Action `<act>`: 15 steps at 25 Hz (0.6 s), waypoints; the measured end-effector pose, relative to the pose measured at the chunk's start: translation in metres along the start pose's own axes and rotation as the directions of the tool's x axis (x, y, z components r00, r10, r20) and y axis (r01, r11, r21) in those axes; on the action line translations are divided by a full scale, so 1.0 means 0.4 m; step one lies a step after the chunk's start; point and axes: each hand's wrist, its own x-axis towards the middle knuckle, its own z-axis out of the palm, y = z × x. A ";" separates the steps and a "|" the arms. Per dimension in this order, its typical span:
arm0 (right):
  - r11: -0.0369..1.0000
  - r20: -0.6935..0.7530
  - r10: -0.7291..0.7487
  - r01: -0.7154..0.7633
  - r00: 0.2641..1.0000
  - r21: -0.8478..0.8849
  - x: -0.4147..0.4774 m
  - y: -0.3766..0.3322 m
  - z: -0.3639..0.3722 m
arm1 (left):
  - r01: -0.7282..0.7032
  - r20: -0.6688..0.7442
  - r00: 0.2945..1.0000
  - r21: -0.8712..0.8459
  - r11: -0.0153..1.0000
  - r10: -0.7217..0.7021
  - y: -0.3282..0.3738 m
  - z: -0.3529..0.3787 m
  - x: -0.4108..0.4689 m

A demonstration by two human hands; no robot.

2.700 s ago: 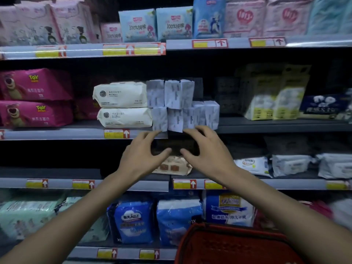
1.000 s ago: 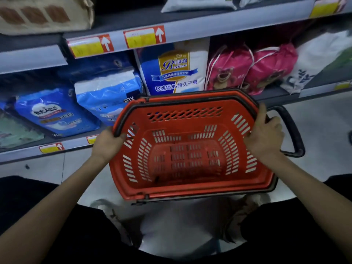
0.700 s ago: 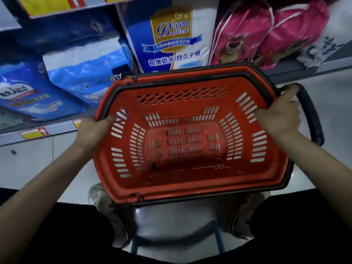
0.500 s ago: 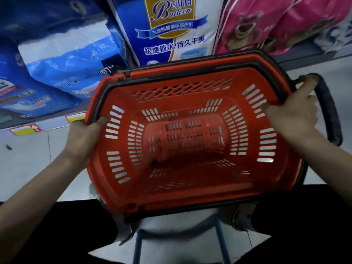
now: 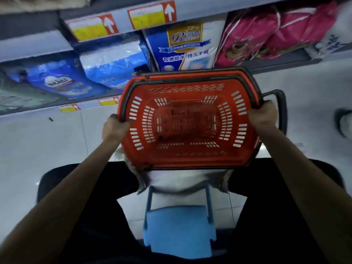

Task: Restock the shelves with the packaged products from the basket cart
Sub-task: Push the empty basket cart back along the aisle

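Note:
A red plastic basket cart (image 5: 188,159) with slotted walls and a black rim is held in front of me over the floor, and nothing lies inside it. My left hand (image 5: 114,127) grips its left rim, fingers curled over the edge. On the opposite side, my right hand (image 5: 263,115) grips the right rim, close to the black pull handle (image 5: 282,111). Packaged products fill the bottom shelf (image 5: 282,62) behind the basket: blue packs (image 5: 114,62), a blue and white pack (image 5: 187,47) and pink bear bags (image 5: 266,33).
A blue plastic stool (image 5: 179,229) stands under me between my black-clad legs. The floor (image 5: 47,153) is pale tile. Grey shelf edges carry yellow and red price tags (image 5: 152,14). A dark shoe-like shape (image 5: 342,122) shows at the far right.
A few seconds ago both hands were up at a shelf pack. They have since taken the basket's rims, and in the last half second the basket has moved away from me, so the stool shows.

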 end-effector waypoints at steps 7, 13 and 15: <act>0.991 0.161 0.007 0.015 0.987 -0.134 -0.246 -0.132 -0.149 | 0.235 0.187 0.961 -0.161 0.958 -0.205 -0.079 -0.304 -0.154; 0.978 0.269 -0.024 0.078 0.963 -0.191 -0.515 -0.325 -0.243 | 0.386 0.180 0.922 -0.350 0.853 -0.344 -0.226 -0.611 -0.369; 0.967 0.319 -0.050 0.126 0.946 -0.222 -0.607 -0.396 -0.247 | 0.415 0.160 0.909 -0.409 0.813 -0.384 -0.291 -0.707 -0.444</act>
